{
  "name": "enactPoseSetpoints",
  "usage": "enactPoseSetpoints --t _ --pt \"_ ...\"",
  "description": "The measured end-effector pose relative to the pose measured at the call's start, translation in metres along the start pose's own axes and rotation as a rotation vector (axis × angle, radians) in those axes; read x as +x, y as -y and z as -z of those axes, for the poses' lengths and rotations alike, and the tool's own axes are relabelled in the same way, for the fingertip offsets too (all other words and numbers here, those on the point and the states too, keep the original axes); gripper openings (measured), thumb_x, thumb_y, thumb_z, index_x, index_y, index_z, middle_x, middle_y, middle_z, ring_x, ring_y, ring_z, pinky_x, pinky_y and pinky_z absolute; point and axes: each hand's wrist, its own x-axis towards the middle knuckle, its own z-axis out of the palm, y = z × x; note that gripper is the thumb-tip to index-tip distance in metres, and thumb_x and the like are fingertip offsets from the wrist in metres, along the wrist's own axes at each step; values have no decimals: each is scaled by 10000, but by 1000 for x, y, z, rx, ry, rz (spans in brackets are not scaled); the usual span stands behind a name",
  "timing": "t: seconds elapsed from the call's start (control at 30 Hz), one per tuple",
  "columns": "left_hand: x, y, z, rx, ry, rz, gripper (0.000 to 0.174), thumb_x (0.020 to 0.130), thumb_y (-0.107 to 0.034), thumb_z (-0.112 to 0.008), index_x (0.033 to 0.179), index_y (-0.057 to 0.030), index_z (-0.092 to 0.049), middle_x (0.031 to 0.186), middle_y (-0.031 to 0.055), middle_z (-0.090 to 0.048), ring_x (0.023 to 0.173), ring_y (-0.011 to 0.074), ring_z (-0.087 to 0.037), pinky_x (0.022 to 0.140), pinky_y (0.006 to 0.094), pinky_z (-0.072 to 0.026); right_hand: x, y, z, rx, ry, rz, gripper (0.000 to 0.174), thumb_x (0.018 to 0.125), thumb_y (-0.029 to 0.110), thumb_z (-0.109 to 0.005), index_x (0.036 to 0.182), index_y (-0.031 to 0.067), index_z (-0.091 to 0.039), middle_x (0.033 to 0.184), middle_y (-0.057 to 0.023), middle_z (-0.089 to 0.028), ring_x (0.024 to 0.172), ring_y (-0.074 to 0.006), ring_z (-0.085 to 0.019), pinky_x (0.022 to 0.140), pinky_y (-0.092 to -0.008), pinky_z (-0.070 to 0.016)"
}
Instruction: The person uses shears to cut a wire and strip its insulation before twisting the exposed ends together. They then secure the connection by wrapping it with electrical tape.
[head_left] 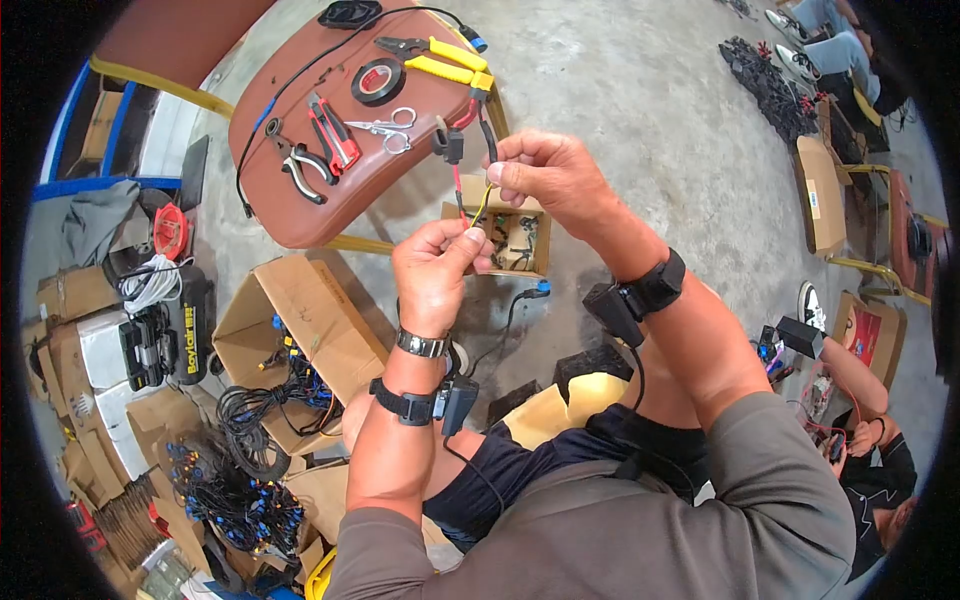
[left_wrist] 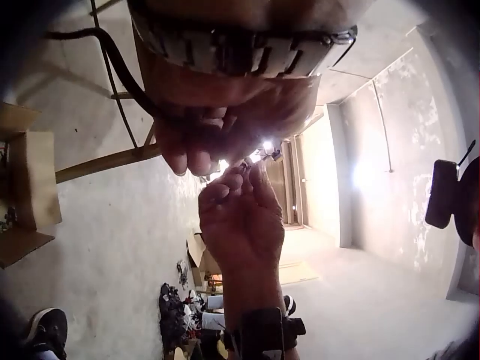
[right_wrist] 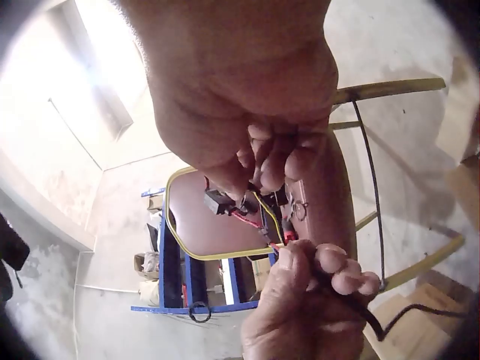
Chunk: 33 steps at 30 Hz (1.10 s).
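In the head view my left hand (head_left: pixel 437 270) pinches the red wire (head_left: pixel 457 182) and the yellow-black wires (head_left: pixel 484 204) between thumb and forefinger. My right hand (head_left: pixel 548 178) grips the black-sleeved part of the same harness, higher up. A small black box-shaped holder (head_left: pixel 454 146) hangs on the red wire, beside a yellow connector (head_left: pixel 482 82) at the chair seat's edge. The right wrist view shows the yellow wire (right_wrist: pixel 271 214) running from the right hand (right_wrist: pixel 259 161) down to the left fingertips (right_wrist: pixel 289 255). In the left wrist view the wires are hardly visible.
On the brown chair seat (head_left: pixel 290 215) lie yellow-handled strippers (head_left: pixel 440 65), black tape (head_left: pixel 378 82), scissors (head_left: pixel 392 128), a red cutter (head_left: pixel 333 135) and pliers (head_left: pixel 305 172). Below stands a small box (head_left: pixel 540 250). At the left are a carton (head_left: pixel 330 320) and bundled cables (head_left: pixel 235 500).
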Motion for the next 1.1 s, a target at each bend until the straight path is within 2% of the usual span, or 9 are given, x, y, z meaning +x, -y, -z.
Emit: enactPoseSetpoints --t 0.27,0.37,0.47,0.6,0.63,0.73,0.83,0.93,1.1 --pt "2 -6 -4 -90 8 112 151 919 -119 -661 1009 3 -659 828 73 -680 648 139 -633 607 267 -546 -4 -2 -2 -94 18 26 160 864 124 -682 952 -10 -688 730 5 -630 649 -52 -555 566 -222 -445" --pt "4 -11 -6 -81 -113 76 163 927 -162 -665 990 -12 -647 848 46 -662 695 136 -637 608 266 -548 -6 -2 -7 -125 63 -16 168 869 119 -661 962 -19 -684 736 -1 -637 652 -50 -554 569 -224 -444" --pt "10 -10 0 70 -277 -115 173 918 -188 -688 961 -28 -636 850 32 -643 719 123 -625 603 263 -544 -7 -4 -12 -164 89 -6 172 870 114 -642 957 -29 -680 753 -23 -660 672 -66 -571 595 -242 -465" --pt "14 -16 3 251 -416 -383 269 847 -195 -776 971 -27 -607 885 30 -621 787 99 -584 707 250 -480 -9 -7 -21 -329 117 85 180 852 112 -636 939 -40 -675 759 -86 -681 698 -118 -615 640 -294 -497" --pt "18 -14 7 297 -422 -459 298 858 -190 -760 1058 -13 -628 997 49 -641 920 128 -592 812 290 -480 -11 -5 -23 -410 123 96 182 846 113 -635 934 -42 -673 759 -107 -685 702 -137 -628 653 -309 -504" --pt "17 -24 11 265 -215 -431 332 922 -181 -691 1174 18 -607 1136 83 -639 1004 112 -574 872 265 -470 -16 -6 -32 -532 144 91 191 830 127 -642 931 -32 -674 748 -154 -671 690 -190 -644 667 -340 -509" --pt "16 -21 16 248 -170 -371 260 950 -163 -646 1127 28 -640 1013 87 -682 909 117 -612 810 258 -487 -20 -10 -35 -598 247 101 129 858 93 -641 919 -16 -671 723 -24 -643 696 -74 -559 638 -277 -478" --pt "17 -19 19 167 -175 -327 229 952 -152 -638 1083 35 -658 893 73 -690 803 121 -620 745 253 -492 -22 -10 -38 -600 269 146 197 833 134 -638 943 -22 -684 743 -160 -665 671 -192 -630 662 -346 -505" --pt "14 -22 19 -62 -203 -244 212 940 -143 -649 1051 38 -665 814 66 -676 661 117 -590 601 238 -474 -19 -10 -35 -381 351 -60 193 845 136 -641 955 -17 -681 731 -68 -643 674 -109 -564 628 -300 -477"
